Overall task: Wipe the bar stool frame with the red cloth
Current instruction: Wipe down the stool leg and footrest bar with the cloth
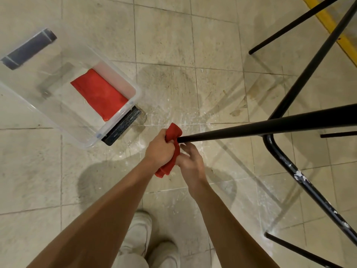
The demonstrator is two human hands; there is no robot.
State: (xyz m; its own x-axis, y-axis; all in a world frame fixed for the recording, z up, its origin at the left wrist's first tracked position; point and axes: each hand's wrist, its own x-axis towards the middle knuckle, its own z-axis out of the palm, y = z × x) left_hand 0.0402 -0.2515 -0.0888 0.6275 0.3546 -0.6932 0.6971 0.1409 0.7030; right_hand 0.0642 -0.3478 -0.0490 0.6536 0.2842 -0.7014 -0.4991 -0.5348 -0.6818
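Observation:
The black metal bar stool frame (289, 124) fills the right side, one long leg reaching left towards my hands. My left hand (160, 149) grips a bunched red cloth (173, 132) wrapped over the tip of that leg. The cloth's loose end (164, 170) hangs down between my hands. My right hand (190, 161) sits just below the leg tip, fingers curled, pinching the hanging cloth. The footrest bar (301, 176) shows chipped white paint.
A clear plastic bin (116, 113) with dark handles stands on the tiled floor at the left; a second folded red cloth (100, 93) lies inside. Other black legs (289, 26) cross the upper right beside a yellow floor stripe (332, 26). My pale shoes (141, 233) are below.

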